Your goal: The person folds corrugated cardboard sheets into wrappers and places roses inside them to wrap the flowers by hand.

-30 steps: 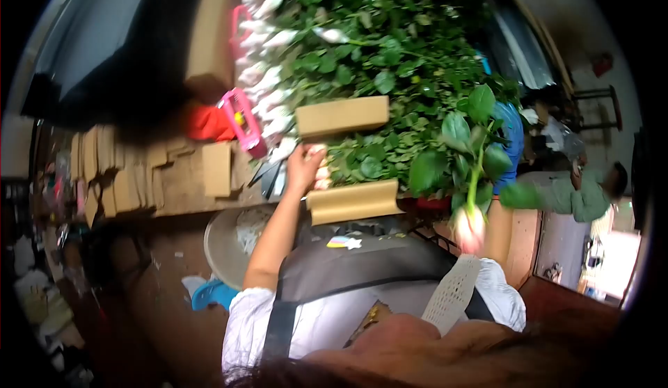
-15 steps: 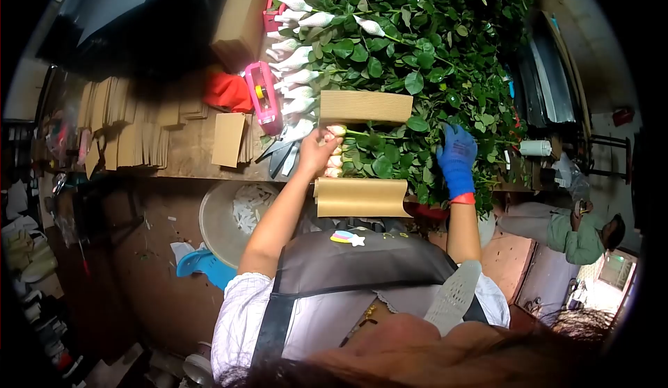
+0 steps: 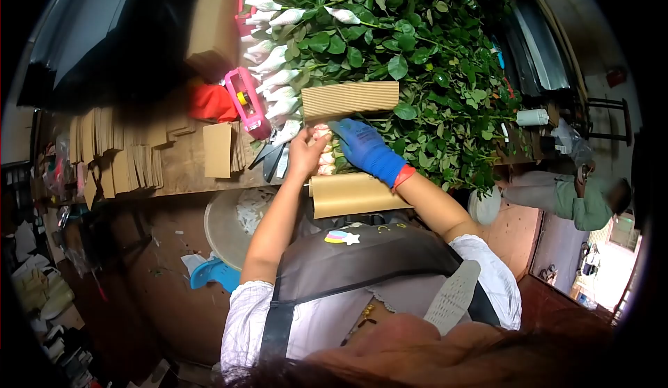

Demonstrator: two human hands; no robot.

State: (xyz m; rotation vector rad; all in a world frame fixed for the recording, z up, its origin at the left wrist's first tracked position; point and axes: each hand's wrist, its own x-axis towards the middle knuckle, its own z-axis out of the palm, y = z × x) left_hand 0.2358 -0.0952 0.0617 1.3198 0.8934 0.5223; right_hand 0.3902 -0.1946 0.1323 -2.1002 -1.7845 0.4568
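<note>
My bare left hand point(image 3: 303, 154) is at the left side of a row of pale peach roses point(image 3: 325, 159), its fingertips closed on the head of the uppermost one. From the right, my right hand point(image 3: 367, 153) in a blue glove with a red cuff reaches over the stems just behind the same head; its fingers are bent together around that rose, partly hidden. The roses lie on a brown wrapping sheet, whose corrugated flap point(image 3: 350, 100) shows above them and whose smooth flap point(image 3: 362, 194) hangs at the table's front edge.
Net-wrapped white roses point(image 3: 276, 59) and a heap of leafy stems point(image 3: 417, 61) cover the table behind. To the left are a pink tape dispenser point(image 3: 248, 103), scissors point(image 3: 270, 160) and cardboard pieces point(image 3: 218, 150). A tub point(image 3: 224, 229) stands below; another person point(image 3: 588, 196) is at right.
My right hand has moved left from the stem ends to the rose heads, beside my left hand. My left hand stays at the uppermost rose. The whole view has shifted slightly.
</note>
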